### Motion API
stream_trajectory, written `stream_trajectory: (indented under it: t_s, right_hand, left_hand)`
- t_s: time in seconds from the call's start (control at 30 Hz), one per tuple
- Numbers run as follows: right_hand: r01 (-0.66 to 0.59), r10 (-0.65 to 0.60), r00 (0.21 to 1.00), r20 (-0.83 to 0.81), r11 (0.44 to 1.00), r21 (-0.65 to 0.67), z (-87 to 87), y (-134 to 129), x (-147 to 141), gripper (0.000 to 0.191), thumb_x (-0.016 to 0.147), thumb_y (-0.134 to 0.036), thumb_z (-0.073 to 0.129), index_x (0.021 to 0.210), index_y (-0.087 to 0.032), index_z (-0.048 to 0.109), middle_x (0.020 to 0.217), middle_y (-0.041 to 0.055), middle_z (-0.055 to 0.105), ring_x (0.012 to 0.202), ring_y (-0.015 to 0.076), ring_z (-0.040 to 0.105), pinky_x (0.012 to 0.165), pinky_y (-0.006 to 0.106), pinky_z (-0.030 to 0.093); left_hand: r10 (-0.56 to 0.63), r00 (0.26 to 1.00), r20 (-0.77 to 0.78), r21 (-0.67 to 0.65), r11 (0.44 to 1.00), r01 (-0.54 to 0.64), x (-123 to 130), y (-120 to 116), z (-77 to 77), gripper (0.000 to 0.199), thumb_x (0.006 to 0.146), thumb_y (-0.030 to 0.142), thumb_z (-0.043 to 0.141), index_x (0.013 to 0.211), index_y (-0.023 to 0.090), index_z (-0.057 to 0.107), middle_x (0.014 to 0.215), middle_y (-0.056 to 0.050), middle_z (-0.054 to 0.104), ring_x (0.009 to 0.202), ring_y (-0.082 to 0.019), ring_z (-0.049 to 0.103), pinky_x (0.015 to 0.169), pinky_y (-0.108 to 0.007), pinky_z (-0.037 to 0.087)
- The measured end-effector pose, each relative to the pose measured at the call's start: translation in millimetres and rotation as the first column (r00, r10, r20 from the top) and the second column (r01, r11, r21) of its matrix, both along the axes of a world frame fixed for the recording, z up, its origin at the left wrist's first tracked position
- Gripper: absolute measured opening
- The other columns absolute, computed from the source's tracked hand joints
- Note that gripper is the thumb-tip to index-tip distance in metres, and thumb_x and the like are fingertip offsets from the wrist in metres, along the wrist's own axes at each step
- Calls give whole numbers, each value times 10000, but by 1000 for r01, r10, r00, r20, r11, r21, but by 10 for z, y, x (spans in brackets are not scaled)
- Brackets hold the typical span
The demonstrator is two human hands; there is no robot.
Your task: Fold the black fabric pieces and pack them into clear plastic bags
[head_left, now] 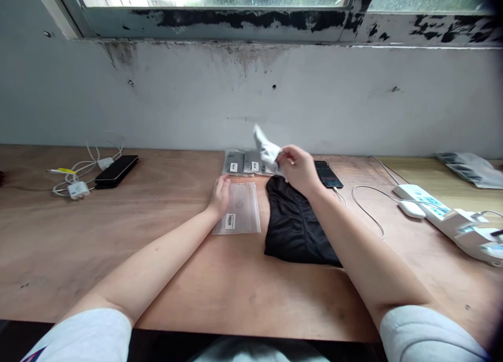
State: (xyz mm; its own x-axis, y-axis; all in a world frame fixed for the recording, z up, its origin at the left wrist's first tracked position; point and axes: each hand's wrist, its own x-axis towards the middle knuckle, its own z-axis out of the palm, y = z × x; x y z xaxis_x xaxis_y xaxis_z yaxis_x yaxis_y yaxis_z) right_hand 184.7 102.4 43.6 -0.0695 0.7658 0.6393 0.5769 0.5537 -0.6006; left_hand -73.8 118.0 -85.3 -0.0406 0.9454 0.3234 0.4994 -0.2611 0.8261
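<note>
Work at a long brown plywood table (118, 267)
A folded black fabric garment (296, 226) lies right of a clear plastic barcoded bag (239, 210), where the spread left hand (220, 197) presses down; the right hand (301, 169) pinches a crumpled white cloth (268, 151) aloft, beside grey barcoded packets (243, 162).

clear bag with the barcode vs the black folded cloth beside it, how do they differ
The clear plastic bag is see-through with a white barcode label, while the black folded cloth is opaque with no label showing. The bag is smaller and thinner than the cloth. The left hand rests on the bag, but no hand rests on the cloth. Both lie flat on the wooden tabletop.
</note>
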Motion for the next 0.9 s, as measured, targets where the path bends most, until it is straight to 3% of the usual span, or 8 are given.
stream_trajectory:
  t_s: [0.1, 0.2, 0.3, 0.37, 0.43, 0.6, 0.73, 0.9]
  right_hand:
    - [116, -129, 991, 43, 966, 232, -10, 246, 413, 248, 971, -342, 509, 1103, -204, 667, 1118, 81, 705, 1024, 222, 641, 891, 344, 496]
    - [201, -252, 954, 165, 941, 274, -324, 539, 778, 307, 987, -267, 435, 1188, -204, 658, 1275, 113, 669, 1213, 254, 588, 1033, 424, 458]
    - [381, -362, 829, 426, 924, 45, -788, 756, 988, 354, 956, -212, 435, 1202, -198, 690, 1366, 124, 630, 1427, 334, 398, 1128, 541, 360]
    - [449, -281, 763, 582, 879, -164, -1037, 835, 1038, 451, 980, -258, 416, 1393, -218, 593, 1509, 142, 505, 1455, 356, 368, 1130, 564, 355]
    - [451, -195, 743, 640, 852, -264, -1176, 876, 1041, 525, 1018, -308, 338, 1516, -199, 463, 1576, 160, 414, 1474, 326, 354, 1154, 506, 351]
    - [513, -196, 709, 678, 803, -305, -1207, 889, 968, 684, 1008, -631, 229, 1619, -324, 206, 1685, 102, 177, 1536, 401, 148, 1170, 653, 221]
    - [488, -110, 717, 688, 784, -383, -1194, 882, 934, 823, 944, -768, 209, 1631, -325, 114, 1694, 116, 109, 1533, 402, 162, 1172, 642, 219]
    - [445, -56, 737, 674, 790, -421, -1165, 915, 967, 851, 917, -806, 247, 1625, -344, 150, 1690, 113, 143, 1534, 385, 178, 1186, 630, 201]
  left_hand:
    - [18, 997, 81, 4, 1000, -18, 47, -48, 74, 371, 1024, 364, 357, 1302, 200, 538, 1392, -115, 561, 1341, -236, 497, 1153, -408, 367]
    - [2, 998, 65, 17, 1000, -3, 76, -74, 112, 332, 1015, 349, 380, 1247, 198, 564, 1345, -114, 578, 1321, -232, 507, 1161, -405, 353]
    - [-9, 998, 60, 15, 1000, 8, 86, -75, 106, 299, 1003, 335, 404, 1207, 192, 570, 1290, -117, 590, 1267, -237, 538, 1131, -411, 381]
    - [-14, 998, 55, 22, 1000, 13, 89, -74, 96, 273, 993, 321, 418, 1172, 189, 577, 1249, -115, 599, 1236, -241, 552, 1111, -411, 397]
    - [-17, 999, 44, 35, 999, 16, 91, -76, 91, 252, 990, 316, 425, 1143, 195, 585, 1214, -105, 608, 1208, -240, 564, 1094, -408, 409]
    - [-29, 999, -16, 55, 998, 30, 93, -57, 93, 255, 997, 322, 409, 1124, 196, 591, 1173, -98, 628, 1159, -233, 585, 1066, -407, 432]
    - [-76, 977, -197, 20, 997, 81, 126, -56, 100, 221, 953, 287, 470, 1077, 185, 622, 1125, -97, 672, 1108, -247, 616, 1012, -411, 475]
    - [-140, 728, -671, 78, 963, 257, 225, -205, 123, 291, 914, 311, 545, 1137, 160, 654, 1232, -134, 649, 1235, -315, 556, 1105, -475, 398]
